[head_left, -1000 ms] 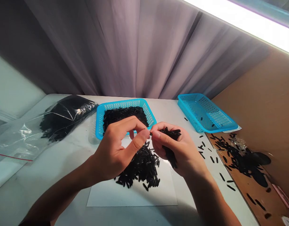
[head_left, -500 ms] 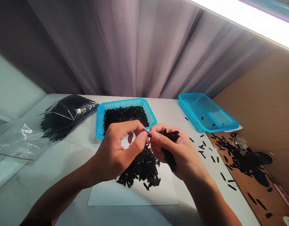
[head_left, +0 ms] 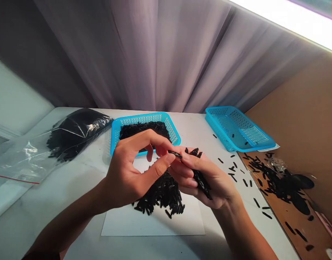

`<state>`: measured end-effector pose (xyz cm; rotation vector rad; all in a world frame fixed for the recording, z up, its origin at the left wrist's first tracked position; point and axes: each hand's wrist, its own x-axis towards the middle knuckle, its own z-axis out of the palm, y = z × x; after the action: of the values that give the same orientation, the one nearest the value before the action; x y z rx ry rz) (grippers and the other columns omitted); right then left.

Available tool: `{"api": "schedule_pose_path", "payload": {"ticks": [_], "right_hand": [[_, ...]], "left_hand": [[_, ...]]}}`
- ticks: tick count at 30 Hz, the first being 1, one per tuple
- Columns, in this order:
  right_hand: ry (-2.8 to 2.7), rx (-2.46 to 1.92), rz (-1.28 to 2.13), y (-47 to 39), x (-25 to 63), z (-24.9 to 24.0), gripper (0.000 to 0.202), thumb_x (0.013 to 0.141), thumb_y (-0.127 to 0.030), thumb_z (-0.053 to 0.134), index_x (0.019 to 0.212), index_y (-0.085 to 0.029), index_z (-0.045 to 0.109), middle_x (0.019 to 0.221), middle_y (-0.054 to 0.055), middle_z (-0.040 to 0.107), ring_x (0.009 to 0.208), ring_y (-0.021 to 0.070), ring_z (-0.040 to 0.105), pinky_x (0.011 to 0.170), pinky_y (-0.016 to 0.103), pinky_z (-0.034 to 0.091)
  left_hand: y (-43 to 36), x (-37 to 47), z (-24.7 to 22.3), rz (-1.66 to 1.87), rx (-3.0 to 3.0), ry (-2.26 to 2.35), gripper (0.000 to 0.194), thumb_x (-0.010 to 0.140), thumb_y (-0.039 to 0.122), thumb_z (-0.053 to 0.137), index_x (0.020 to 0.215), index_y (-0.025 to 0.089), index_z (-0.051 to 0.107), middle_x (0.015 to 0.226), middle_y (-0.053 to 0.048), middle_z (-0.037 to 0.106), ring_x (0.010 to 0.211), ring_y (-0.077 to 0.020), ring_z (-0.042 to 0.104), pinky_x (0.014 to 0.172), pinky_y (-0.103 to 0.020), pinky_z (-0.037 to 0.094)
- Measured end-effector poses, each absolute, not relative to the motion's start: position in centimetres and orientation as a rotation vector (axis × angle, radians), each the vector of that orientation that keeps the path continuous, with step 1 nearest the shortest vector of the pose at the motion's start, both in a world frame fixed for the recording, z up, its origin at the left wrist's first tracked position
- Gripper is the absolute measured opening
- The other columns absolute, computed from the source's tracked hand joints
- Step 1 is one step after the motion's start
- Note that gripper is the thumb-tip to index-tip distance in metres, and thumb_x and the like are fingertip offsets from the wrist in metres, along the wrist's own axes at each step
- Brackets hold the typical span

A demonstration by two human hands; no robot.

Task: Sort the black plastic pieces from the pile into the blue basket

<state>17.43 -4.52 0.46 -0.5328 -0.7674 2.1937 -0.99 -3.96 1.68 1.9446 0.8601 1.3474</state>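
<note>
Between the thumb and forefinger of my left hand [head_left: 139, 169] is one end of a small black slotted strip [head_left: 175, 154], with light-coloured slits along it. The thumb and forefinger of my right hand [head_left: 206, 169] pinch its other end. A bunch of similar black strips [head_left: 201, 182] is also held in my right palm and fingers, poking out on both sides of the thumb. Below both hands, a loose pile of black strips [head_left: 166, 195] lies on a white sheet [head_left: 152, 225], partly hidden by the left hand.
Behind my hands stands a blue basket [head_left: 144, 117] full of black strips. A clear plastic bag [head_left: 79, 126] with black contents lies left. At right, another blue basket [head_left: 228, 124] holds a few strips. Scattered strips [head_left: 276, 184] and black oval pieces lie on a brown board [head_left: 283, 216].
The slotted strip has turned flatter, showing its slits, and now reaches between both hands' fingertips. My right hand has rolled, showing more of its fingers and the bunch.
</note>
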Motion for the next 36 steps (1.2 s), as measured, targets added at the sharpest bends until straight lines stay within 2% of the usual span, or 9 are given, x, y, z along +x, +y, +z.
{"api": "schedule_pose_path", "payload": {"ticks": [9,14,23,28,32,36], "right_hand": [[-0.727,-0.351,2.281,-4.5,17.4,0.0,0.024,0.091,-0.032,0.076,0.08,-0.018,0.06,0.061,-0.008,0.041,0.045,0.0037,0.024,0.036,0.011,0.024],[-0.796,-0.473,2.144,-4.7,17.3,0.3,0.022,0.089,-0.034,0.078,0.083,-0.02,0.062,0.059,-0.009,0.037,0.045,0.0041,0.021,0.037,0.012,0.021],[-0.939,-0.587,1.933,-4.9,17.0,0.5,0.021,0.087,-0.036,0.079,0.085,-0.019,0.066,0.054,-0.009,0.041,0.043,0.0054,0.027,0.039,0.017,0.024],[-0.985,-0.696,1.824,-5.1,17.1,0.8,0.024,0.087,-0.036,0.079,0.082,-0.017,0.066,0.054,-0.007,0.045,0.046,0.0061,0.032,0.041,0.017,0.026],[-1.044,-0.79,1.744,-5.3,17.5,1.1,0.022,0.09,-0.034,0.077,0.083,-0.017,0.066,0.057,-0.006,0.046,0.048,0.0062,0.035,0.042,0.017,0.025],[-1.102,-0.819,1.725,-5.5,17.8,1.2,0.021,0.092,-0.035,0.075,0.085,-0.017,0.066,0.058,-0.006,0.047,0.05,0.007,0.035,0.043,0.018,0.025]], "left_hand": [[-4.5,-0.6,1.3,1.438,1.859,0.745,0.018,0.09,0.006,0.069,0.096,0.023,0.071,0.084,0.002,0.073,0.073,-0.0123,0.063,0.064,-0.03,0.048],[-4.7,-0.6,1.2,1.499,1.88,0.731,0.018,0.086,0.005,0.072,0.09,0.022,0.071,0.078,0.002,0.072,0.067,-0.0122,0.06,0.061,-0.031,0.047],[-4.9,-0.7,0.9,1.565,2.019,0.775,0.017,0.087,0.007,0.071,0.09,0.023,0.066,0.076,0.003,0.068,0.068,-0.0124,0.06,0.062,-0.031,0.049],[-4.4,-1.6,1.4,1.742,2.551,0.902,0.025,0.085,0.01,0.075,0.104,0.025,0.069,0.083,0.001,0.071,0.073,-0.0148,0.065,0.065,-0.031,0.056],[-4.2,-2.5,2.1,1.616,3.112,0.854,0.016,0.086,0.012,0.073,0.093,0.027,0.074,0.078,0.0,0.071,0.069,-0.0171,0.066,0.059,-0.031,0.057],[-4.3,-2.7,2.4,1.55,3.205,0.784,0.016,0.088,0.014,0.07,0.087,0.029,0.075,0.077,0.0,0.072,0.068,-0.0175,0.067,0.058,-0.031,0.059]]}}
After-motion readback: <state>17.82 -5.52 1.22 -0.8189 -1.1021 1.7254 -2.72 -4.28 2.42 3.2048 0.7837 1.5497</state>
